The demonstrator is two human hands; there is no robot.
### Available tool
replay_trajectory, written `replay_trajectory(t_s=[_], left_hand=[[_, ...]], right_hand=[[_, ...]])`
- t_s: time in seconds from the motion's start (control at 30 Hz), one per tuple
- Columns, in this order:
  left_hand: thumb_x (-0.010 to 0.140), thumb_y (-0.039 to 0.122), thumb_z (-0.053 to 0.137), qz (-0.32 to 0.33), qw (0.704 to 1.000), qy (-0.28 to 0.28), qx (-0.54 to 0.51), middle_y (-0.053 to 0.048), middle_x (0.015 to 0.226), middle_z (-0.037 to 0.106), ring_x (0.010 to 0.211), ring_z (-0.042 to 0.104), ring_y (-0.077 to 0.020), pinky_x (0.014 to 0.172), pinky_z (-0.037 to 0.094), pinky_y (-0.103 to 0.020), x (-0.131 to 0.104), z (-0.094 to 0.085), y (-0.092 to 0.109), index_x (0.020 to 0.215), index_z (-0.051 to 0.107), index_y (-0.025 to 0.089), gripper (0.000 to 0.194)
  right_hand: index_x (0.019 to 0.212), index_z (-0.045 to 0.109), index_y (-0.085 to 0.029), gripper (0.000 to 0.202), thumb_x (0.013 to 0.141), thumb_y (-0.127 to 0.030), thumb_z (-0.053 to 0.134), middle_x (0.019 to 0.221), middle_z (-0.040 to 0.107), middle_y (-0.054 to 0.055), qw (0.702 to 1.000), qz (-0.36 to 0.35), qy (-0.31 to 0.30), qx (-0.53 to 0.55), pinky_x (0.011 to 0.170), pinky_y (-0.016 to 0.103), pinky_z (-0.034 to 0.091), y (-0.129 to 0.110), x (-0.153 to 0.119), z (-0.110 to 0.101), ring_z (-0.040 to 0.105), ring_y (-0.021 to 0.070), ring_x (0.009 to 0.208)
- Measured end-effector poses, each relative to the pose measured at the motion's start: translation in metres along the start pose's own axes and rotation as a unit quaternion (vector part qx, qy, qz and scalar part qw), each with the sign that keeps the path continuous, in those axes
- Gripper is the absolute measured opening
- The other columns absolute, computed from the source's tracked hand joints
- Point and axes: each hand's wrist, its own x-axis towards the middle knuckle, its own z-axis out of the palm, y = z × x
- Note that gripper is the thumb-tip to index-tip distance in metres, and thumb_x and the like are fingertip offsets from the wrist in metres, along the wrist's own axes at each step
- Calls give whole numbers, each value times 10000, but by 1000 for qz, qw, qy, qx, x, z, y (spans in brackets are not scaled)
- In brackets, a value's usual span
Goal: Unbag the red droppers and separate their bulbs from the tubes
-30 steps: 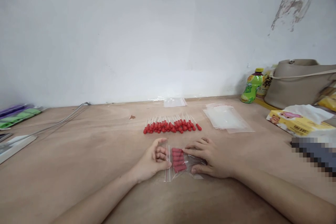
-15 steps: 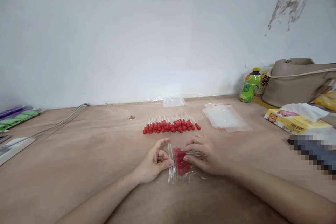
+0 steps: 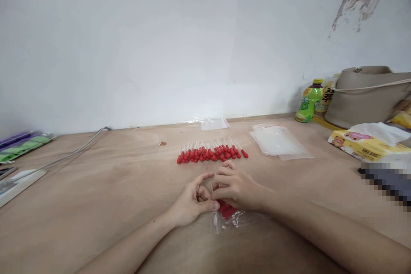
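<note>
A clear zip bag (image 3: 239, 221) with red-headed sticks (image 3: 227, 210) inside lies on the table before me. My left hand (image 3: 192, 205) is closed on the bag's left, zip edge, its thumb over the plastic. From the other side, my right hand (image 3: 236, 186) reaches over the bag, its fingertips pinched at the same edge close to the left thumb. It covers much of the contents. Just beyond both hands lies a row of loose red-headed sticks (image 3: 210, 154), pale stems pointing at the wall.
Flat plastic bags (image 3: 278, 141) are stacked at the right, and another small bag (image 3: 213, 124) lies by the wall. Farther right are a tissue pack (image 3: 362, 144), a green bottle (image 3: 310, 102) and a beige handbag (image 3: 359, 98). A grey cable (image 3: 80, 147) runs along the left.
My right hand has moved left from over the sticks in the bag to its zip edge, beside the left thumb. The left hand still holds that edge.
</note>
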Motion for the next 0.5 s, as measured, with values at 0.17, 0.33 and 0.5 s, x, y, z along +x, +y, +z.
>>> replay_trajectory(t_s=[0.17,0.33,0.5], left_hand=[[644,289,709,-2,1000,-4,3,80,580,478,518,399,-56,509,282,-193,-1,1,4,1274,300,132,767],[643,320,705,0,1000,2,6,61,602,500,543,427,-70,527,295,-203,-1,0,3,1279,315,140,768],[713,338,643,29,998,36,35,55,621,482,563,430,-72,562,333,-204,-1,1,3,1242,346,151,635]], right_hand=[[653,564,-200,194,816,-143,477,705,581,-27,999,-17,33,-3,755,316,252,1,-4,4,412,117,720],[666,545,-194,191,817,-129,449,701,579,-27,999,-22,39,-16,746,311,268,0,-6,2,407,120,714],[698,541,-185,185,812,-92,427,774,602,-21,999,-3,21,-38,742,318,270,3,-8,1,421,124,750]])
